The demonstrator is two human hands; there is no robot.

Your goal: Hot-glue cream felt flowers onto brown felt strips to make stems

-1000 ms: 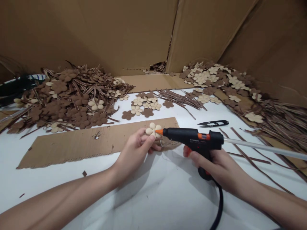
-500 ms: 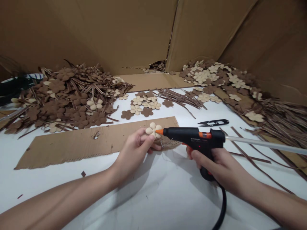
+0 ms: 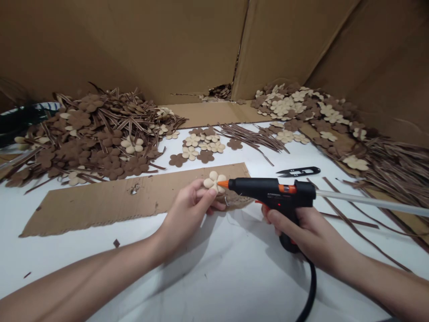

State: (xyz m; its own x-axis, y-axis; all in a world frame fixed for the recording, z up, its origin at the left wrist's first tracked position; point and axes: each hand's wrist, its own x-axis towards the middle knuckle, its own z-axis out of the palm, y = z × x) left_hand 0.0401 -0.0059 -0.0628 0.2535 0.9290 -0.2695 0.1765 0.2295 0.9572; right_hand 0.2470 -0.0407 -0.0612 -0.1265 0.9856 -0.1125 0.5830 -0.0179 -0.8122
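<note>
A cream five-petal flower cutout (image 3: 212, 181) is pinched between the thumb and fingers of my left hand (image 3: 189, 205), above the front edge of a cardboard strip (image 3: 100, 203). My right hand (image 3: 308, 232) wraps round the handle of a black hot glue gun (image 3: 258, 188). The gun's orange nozzle points left, its tip at the middle of the flower. A clear glue stick (image 3: 368, 202) juts out of the gun's back, and a small red light shows on its side. The black cord hangs down from the handle.
Brown and cream flowers and ribbon strips pile up at the left (image 3: 83, 138). More flowers (image 3: 288, 105) lie at the back right. Loose flowers (image 3: 205, 156), a ribbon bundle (image 3: 251, 135) and black thread snips (image 3: 298, 171) lie beyond my hands. Cardboard walls (image 3: 134, 49) stand behind.
Almost nothing differs. Both hands, the flower and the glue gun keep their places, the nozzle tip still at the flower's centre.
</note>
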